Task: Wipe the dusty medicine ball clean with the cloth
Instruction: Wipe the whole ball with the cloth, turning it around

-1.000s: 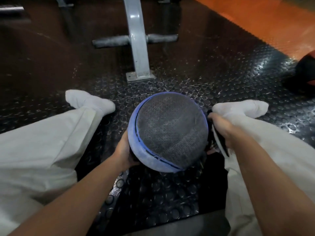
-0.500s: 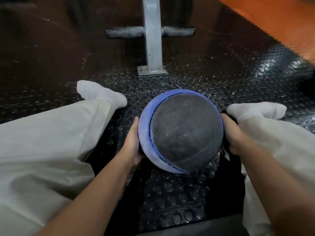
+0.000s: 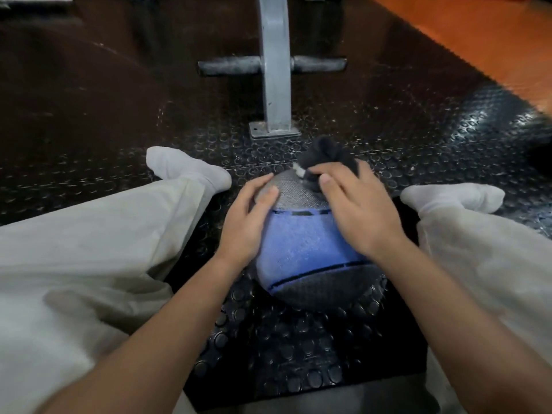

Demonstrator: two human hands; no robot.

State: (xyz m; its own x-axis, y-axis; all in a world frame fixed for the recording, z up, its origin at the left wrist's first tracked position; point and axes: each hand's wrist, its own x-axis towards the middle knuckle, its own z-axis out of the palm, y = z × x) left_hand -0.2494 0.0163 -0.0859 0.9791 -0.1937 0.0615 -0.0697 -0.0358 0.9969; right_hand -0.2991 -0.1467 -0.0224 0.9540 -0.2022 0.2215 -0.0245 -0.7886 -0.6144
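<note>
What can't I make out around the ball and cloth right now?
Head view only:
- Medicine ball far side and underside: hidden by its own curve.
- Ball surface under the left hand and right hand: covered.
- Cloth: mostly bunched under the right hand's fingers, blurred.
- Dark object at far right: cut off by the frame edge.

medicine ball (image 3: 301,246): blue-grey, dusty, on floor | cloth (image 3: 327,158): dark, bunched atop ball
</note>
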